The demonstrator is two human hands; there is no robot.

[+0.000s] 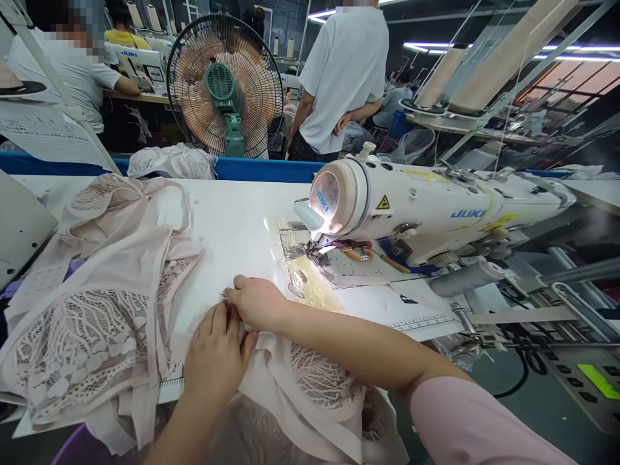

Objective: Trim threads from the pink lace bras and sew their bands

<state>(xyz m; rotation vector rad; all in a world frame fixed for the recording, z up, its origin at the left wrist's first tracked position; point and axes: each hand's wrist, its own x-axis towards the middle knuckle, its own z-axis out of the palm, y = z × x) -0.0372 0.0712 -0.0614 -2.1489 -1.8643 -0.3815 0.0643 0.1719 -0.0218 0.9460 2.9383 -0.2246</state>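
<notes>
A pale pink bra (pixel 310 394) with lace-textured cups hangs over the table's front edge, partly on my lap side. My left hand (pixel 216 352) lies at its upper left end, fingers bent together and pressed on the cloth. Just beyond it, my right hand (pixel 259 303) reaches across from the right with its fingertips pinched. A thin, dark, shiny tip shows at that pinch, too small to name. The sewing machine (pixel 416 203) stands to the right of my hands, its lit needle area above a yellowish taped plate (pixel 310 278).
More pale pink bras (pixel 92 310) are heaped on the left, and another lace piece (pixel 172 160) lies at the back edge. Orange-handled scissors (pixel 358 254) sit under the machine arm. Behind the table are a large fan (pixel 225 84) and a standing person (pixel 343 71).
</notes>
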